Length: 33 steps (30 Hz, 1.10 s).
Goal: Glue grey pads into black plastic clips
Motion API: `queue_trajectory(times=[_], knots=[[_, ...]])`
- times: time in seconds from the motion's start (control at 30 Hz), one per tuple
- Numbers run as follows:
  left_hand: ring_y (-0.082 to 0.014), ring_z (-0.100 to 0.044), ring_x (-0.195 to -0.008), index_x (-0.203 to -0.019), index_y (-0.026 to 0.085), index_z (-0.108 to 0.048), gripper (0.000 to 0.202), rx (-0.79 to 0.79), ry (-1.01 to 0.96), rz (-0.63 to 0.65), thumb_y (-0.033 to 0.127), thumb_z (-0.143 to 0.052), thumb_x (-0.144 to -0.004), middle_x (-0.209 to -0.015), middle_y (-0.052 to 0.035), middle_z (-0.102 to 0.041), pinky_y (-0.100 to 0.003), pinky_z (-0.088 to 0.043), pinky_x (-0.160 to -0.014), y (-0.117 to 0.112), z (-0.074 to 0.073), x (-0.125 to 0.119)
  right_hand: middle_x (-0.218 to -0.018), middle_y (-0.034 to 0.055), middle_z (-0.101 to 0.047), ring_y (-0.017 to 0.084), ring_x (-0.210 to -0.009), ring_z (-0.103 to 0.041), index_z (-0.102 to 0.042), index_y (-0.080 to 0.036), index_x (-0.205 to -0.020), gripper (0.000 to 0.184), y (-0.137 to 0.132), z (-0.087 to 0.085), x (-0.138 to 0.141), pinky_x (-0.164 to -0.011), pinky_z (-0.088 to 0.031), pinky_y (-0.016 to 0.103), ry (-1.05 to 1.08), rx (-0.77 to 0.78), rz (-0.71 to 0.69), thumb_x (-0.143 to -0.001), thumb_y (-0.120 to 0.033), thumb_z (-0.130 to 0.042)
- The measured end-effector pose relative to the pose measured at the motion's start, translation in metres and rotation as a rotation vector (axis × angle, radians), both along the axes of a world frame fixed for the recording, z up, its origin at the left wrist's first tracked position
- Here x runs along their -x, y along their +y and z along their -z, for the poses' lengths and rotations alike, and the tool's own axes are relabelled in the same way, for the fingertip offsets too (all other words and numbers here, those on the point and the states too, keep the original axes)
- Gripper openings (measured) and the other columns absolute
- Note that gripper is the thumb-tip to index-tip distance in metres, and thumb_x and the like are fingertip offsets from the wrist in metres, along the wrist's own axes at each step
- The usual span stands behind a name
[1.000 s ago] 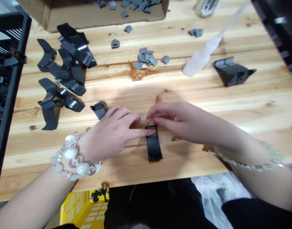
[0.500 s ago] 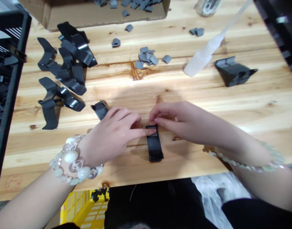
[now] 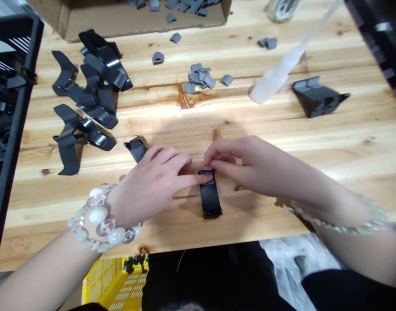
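A black strip-like plastic part (image 3: 210, 201) lies on the wooden table in front of me, its far end between my hands. My left hand (image 3: 157, 179) has its thumb stretched onto a small grey pad (image 3: 206, 178) at that end, pressing down; its other fingers curl beyond. My right hand (image 3: 239, 162) is closed, thumb and fingertips drawn together at the part's far edge. Whatever lies between those fingertips is hidden. Another black part (image 3: 137, 148) sticks out past my left knuckles, partly covered by the hand.
Several bent black parts (image 3: 99, 84) are heaped at the left beside a black crate (image 3: 34, 47). Loose grey pads (image 3: 201, 77) lie mid-table, more in a cardboard box (image 3: 146, 28). At right are a white squeeze bottle (image 3: 270, 82) and a black piece (image 3: 317, 97). Below stands a yellow basket (image 3: 129, 289).
Almost nothing differs. Both hands keep their places at the far end of the black part, and the whole view shifts very slightly.
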State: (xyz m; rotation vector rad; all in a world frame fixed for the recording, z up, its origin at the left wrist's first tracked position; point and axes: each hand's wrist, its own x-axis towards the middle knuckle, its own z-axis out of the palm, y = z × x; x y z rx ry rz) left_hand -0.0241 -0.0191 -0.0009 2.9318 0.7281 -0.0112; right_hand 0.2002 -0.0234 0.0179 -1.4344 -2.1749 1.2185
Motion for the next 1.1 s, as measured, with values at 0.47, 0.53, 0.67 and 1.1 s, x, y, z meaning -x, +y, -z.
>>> queue_trajectory(times=[0.47,0.53,0.67,1.1], knots=[[-0.0230,-0.047,-0.091,-0.129,0.042,-0.053,0.052,-0.035,0.004,-0.009,0.011,-0.044,-0.089,-0.096,-0.0034,-0.058,-0.040,-0.034,-0.087,0.000,-0.001,-0.001,-0.082,-0.0030,-0.070,0.013,-0.076,-0.063,-0.069,-0.021,-0.085,0.019,-0.001,0.000,0.000,-0.070,-0.045,0.024,0.014,0.023,0.017,-0.082,-0.014,-0.051],[-0.0232,-0.047,-0.091,-0.129,0.042,-0.053,0.053,-0.018,-0.007,-0.004,0.010,-0.043,-0.088,-0.095,-0.0037,-0.058,-0.041,-0.034,-0.087,0.001,0.000,-0.001,-0.083,-0.0021,-0.070,0.013,-0.077,-0.063,-0.068,-0.021,-0.085,0.019,0.000,0.001,-0.001,-0.070,-0.046,0.024,0.020,0.030,0.012,-0.082,-0.014,-0.051],[-0.0230,-0.047,-0.090,-0.130,0.038,-0.054,0.055,0.047,-0.062,0.002,0.006,-0.040,-0.087,-0.097,-0.0047,-0.057,-0.040,-0.036,-0.085,0.001,0.004,-0.001,-0.084,-0.0018,-0.070,0.013,-0.076,-0.064,-0.067,-0.020,-0.088,0.020,0.004,0.003,-0.002,-0.069,-0.047,0.024,0.042,0.066,0.003,-0.082,-0.013,-0.050],[-0.0233,-0.048,-0.108,-0.116,0.016,-0.054,0.026,-0.046,-0.210,-0.577,0.026,-0.042,-0.095,-0.113,-0.0091,-0.055,-0.045,-0.037,-0.095,0.021,-0.022,0.023,-0.084,0.0025,-0.064,0.013,-0.075,-0.057,-0.068,-0.017,-0.085,0.012,0.012,0.004,-0.010,-0.067,-0.043,0.025,-0.053,0.055,-0.166,-0.078,-0.019,-0.058]])
